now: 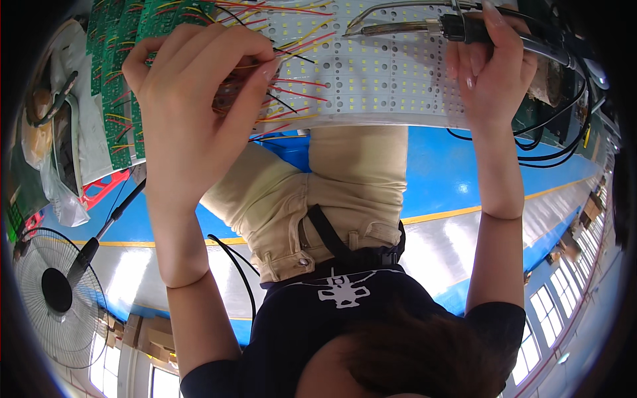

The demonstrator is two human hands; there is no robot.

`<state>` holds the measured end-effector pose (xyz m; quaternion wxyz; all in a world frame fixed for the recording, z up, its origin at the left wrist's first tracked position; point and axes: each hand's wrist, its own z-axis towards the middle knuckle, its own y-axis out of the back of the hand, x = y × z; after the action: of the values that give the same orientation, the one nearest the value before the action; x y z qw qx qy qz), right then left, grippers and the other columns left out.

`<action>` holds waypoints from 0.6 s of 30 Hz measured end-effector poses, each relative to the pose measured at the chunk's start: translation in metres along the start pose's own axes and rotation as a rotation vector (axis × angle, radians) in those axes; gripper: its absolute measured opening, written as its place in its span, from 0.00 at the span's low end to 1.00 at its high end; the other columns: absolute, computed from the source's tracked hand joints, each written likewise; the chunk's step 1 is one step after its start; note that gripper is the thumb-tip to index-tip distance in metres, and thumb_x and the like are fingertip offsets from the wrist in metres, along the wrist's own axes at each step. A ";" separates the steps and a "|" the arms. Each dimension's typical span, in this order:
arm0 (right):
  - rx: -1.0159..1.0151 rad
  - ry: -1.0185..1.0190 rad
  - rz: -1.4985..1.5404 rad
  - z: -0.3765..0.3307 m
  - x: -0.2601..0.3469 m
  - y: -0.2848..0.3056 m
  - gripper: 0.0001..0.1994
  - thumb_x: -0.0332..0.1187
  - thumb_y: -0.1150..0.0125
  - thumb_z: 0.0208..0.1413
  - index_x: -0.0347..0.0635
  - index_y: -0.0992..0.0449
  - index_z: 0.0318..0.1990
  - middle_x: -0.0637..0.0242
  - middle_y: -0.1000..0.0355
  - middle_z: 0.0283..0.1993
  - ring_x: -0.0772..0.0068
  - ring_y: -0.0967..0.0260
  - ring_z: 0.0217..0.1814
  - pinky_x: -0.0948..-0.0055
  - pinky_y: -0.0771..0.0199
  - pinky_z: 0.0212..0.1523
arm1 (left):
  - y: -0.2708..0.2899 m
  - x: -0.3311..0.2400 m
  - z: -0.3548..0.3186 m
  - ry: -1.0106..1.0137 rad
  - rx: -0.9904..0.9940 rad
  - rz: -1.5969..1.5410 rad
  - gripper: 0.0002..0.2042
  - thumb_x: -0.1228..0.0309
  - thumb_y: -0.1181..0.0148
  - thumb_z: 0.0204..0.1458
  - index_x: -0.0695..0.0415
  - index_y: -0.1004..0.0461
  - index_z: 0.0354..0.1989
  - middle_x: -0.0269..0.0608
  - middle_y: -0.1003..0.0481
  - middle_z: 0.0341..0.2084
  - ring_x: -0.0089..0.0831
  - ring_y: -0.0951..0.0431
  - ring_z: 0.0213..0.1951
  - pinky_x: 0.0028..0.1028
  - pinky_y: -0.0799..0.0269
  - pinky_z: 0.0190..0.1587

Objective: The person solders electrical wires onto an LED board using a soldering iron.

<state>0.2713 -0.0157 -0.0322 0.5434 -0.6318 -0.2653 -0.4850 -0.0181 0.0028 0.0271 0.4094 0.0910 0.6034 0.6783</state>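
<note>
left hand (pixel 189 99): palm down over the wires, fingers curled, thumb and forefinger drawn together at the tips; whether a wire is pinched between them, cannot tell; right hand (pixel 497 73): clasped about the black handle of a soldering iron, thumb uppermost; soldering iron (pixel 398 28): held level, slim shaft pointing left, its tip just above the white panel and near the loose wire ends; metal tube (pixel 405 3): thin, curved, running alongside the iron and bending down toward its tip.

wires (pixel 302 82): red, yellow and black, in thin lengths, fanned out beneath and to the right of the left hand, many ends lying over the white panel; white panel (pixel 371 99): between the two hands, set with rows of small yellowish pads and dark round holes, its near edge above the person's lap; green circuit boards (pixel 114 93): long strips side by side, left of the panel, partly behind the left hand, with further wires upon them.

black cables (pixel 584 126): looped, at right, beyond the right hand; clear plastic bag (pixel 65 199): far left; pedestal fan (pixel 58 290): black hub, wire cage, lower left; beige trousers (pixel 358 159) and dark shirt (pixel 292 318) with white print: worn by the person; blue floor (pixel 441 172): below, crossed by a yellow line (pixel 451 212); cardboard boxes (pixel 156 341): lower left, near windows.
</note>
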 end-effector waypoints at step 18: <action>0.132 0.000 0.436 -0.005 0.010 -0.023 0.11 0.30 0.50 0.63 0.44 0.39 0.28 0.74 0.48 0.08 0.81 0.54 0.04 0.77 0.42 0.05 | -0.002 0.004 -0.001 -0.014 0.002 0.004 0.03 0.72 0.38 0.51 0.51 0.22 0.34 0.27 0.23 0.29 0.27 0.25 0.37 0.33 0.49 0.52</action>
<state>0.2538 -0.0160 -0.0134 0.6755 -0.6372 -0.1538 -0.3376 -0.0204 0.0042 0.0239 0.4121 0.0973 0.6012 0.6777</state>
